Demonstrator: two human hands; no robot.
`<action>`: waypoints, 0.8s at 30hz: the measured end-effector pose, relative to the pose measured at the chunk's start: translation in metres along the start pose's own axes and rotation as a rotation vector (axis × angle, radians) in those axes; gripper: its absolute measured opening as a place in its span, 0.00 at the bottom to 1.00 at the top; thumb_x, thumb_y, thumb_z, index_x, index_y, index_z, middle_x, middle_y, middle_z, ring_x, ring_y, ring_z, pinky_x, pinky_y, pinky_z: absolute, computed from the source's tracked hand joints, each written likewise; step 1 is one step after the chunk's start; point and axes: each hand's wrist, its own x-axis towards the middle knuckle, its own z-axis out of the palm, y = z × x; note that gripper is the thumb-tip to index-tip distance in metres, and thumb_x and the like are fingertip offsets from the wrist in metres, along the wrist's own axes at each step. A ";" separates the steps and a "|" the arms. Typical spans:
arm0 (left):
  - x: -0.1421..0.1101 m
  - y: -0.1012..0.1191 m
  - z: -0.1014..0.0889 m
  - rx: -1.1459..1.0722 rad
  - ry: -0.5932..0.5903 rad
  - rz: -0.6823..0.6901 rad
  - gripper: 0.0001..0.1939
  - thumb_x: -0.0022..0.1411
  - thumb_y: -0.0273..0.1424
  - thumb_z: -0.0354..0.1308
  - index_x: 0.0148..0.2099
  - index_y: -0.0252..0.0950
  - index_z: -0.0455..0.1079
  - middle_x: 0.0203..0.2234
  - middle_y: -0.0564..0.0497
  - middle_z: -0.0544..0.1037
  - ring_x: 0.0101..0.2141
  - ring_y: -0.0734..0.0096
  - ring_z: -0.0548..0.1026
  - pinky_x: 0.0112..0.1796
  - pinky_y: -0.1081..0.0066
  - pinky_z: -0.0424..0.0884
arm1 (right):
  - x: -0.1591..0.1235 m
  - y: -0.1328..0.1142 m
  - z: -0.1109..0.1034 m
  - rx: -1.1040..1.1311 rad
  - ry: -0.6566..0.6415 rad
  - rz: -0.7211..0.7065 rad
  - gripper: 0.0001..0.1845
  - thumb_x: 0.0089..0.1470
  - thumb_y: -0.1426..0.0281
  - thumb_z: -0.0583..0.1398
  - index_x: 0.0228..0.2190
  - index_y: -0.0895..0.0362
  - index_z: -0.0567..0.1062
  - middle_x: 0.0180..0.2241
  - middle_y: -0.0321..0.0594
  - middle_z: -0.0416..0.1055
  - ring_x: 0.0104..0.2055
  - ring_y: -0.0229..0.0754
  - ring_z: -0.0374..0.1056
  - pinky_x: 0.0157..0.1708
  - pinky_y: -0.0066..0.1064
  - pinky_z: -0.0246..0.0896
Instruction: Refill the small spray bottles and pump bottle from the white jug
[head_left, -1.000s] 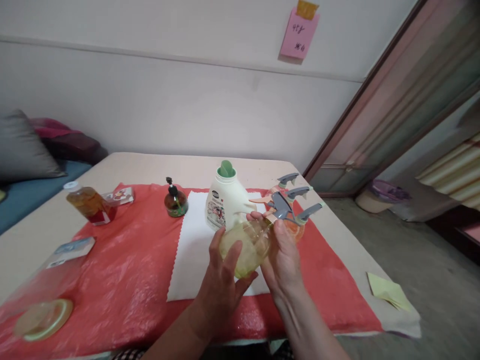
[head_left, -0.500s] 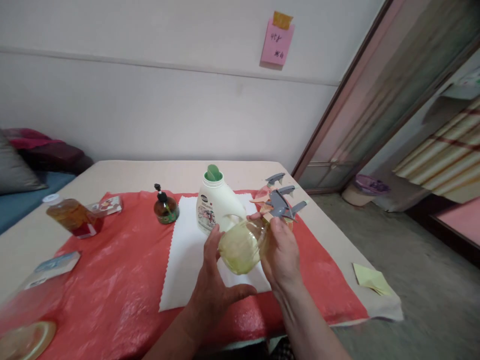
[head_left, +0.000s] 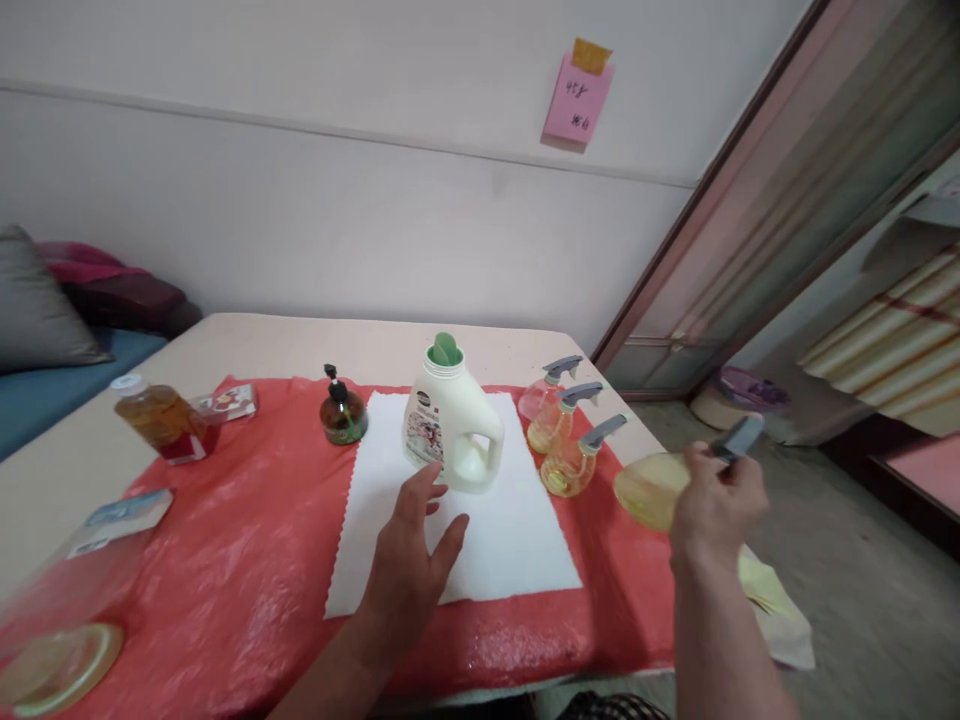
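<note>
My right hand (head_left: 716, 505) is closed around the neck of a spray bottle (head_left: 651, 490), which is tilted over the table's right side. The bottle is clear with a yellowish tint, and its grey trigger head (head_left: 740, 437) pokes out above my fingers. My left hand (head_left: 412, 550) hovers over the white cloth (head_left: 517, 555), fingers apart and holding nothing. Just beyond it stands a cream detergent jug (head_left: 450, 425) with a green spout (head_left: 445, 350). Left of the bottle I hold, several similar items stand in a row, the nearest a yellow spray bottle (head_left: 570, 468).
A dark pump bottle (head_left: 343, 415) and an amber liquid bottle (head_left: 161, 425) stand on the left. There too lie a small box (head_left: 229, 402), a flat packet (head_left: 124, 520) and a round lid (head_left: 64, 665). Yellow sticky notes (head_left: 765, 590) lie at the table's right edge. A red cloth (head_left: 247, 560) covers the table.
My right hand has carried the spray bottle from above the white cloth out to the right. My left hand has come off the bottle and now stays over the cloth.
</note>
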 end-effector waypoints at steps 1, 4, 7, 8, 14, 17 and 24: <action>0.000 0.001 0.000 0.001 0.001 -0.005 0.24 0.65 0.37 0.58 0.62 0.43 0.61 0.48 0.45 0.77 0.45 0.61 0.79 0.45 0.57 0.78 | 0.001 0.011 0.005 -0.004 0.003 0.015 0.17 0.47 0.57 0.61 0.35 0.56 0.72 0.29 0.34 0.66 0.33 0.41 0.60 0.38 0.39 0.57; 0.000 0.003 0.003 -0.027 -0.010 -0.030 0.23 0.64 0.36 0.59 0.60 0.43 0.64 0.45 0.47 0.78 0.43 0.61 0.80 0.44 0.58 0.78 | -0.001 0.039 0.022 -0.003 -0.043 0.049 0.19 0.46 0.56 0.61 0.37 0.56 0.73 0.31 0.34 0.67 0.35 0.41 0.61 0.41 0.38 0.57; 0.001 0.004 0.004 -0.066 -0.016 -0.031 0.20 0.63 0.35 0.60 0.58 0.43 0.67 0.42 0.48 0.79 0.41 0.61 0.80 0.42 0.59 0.78 | -0.006 0.059 0.040 0.003 -0.132 0.105 0.17 0.48 0.59 0.61 0.37 0.57 0.74 0.33 0.35 0.70 0.37 0.42 0.64 0.42 0.38 0.59; 0.002 0.005 0.004 -0.068 -0.018 -0.026 0.20 0.63 0.35 0.60 0.57 0.43 0.68 0.42 0.48 0.80 0.40 0.62 0.80 0.42 0.60 0.78 | -0.008 0.064 0.045 0.006 -0.167 0.134 0.16 0.49 0.60 0.62 0.37 0.57 0.74 0.33 0.35 0.71 0.37 0.42 0.65 0.42 0.38 0.60; 0.002 0.003 0.001 -0.033 -0.031 -0.012 0.18 0.64 0.34 0.59 0.55 0.43 0.69 0.41 0.49 0.80 0.39 0.63 0.80 0.40 0.62 0.78 | -0.003 0.072 0.056 -0.014 -0.133 0.306 0.13 0.55 0.62 0.64 0.38 0.58 0.73 0.35 0.36 0.71 0.35 0.39 0.68 0.38 0.38 0.67; 0.003 0.000 -0.002 -0.034 -0.023 0.011 0.16 0.64 0.33 0.59 0.54 0.43 0.70 0.43 0.49 0.79 0.38 0.64 0.80 0.40 0.63 0.78 | 0.004 0.057 0.050 -0.007 0.044 0.285 0.14 0.49 0.63 0.64 0.36 0.57 0.71 0.34 0.36 0.68 0.39 0.45 0.67 0.43 0.46 0.65; 0.022 -0.017 -0.015 0.043 0.070 -0.025 0.13 0.63 0.32 0.57 0.51 0.41 0.71 0.46 0.48 0.78 0.40 0.66 0.79 0.44 0.63 0.76 | -0.045 -0.023 0.040 0.143 0.089 -0.062 0.20 0.51 0.61 0.62 0.45 0.54 0.75 0.37 0.43 0.70 0.40 0.48 0.68 0.46 0.45 0.63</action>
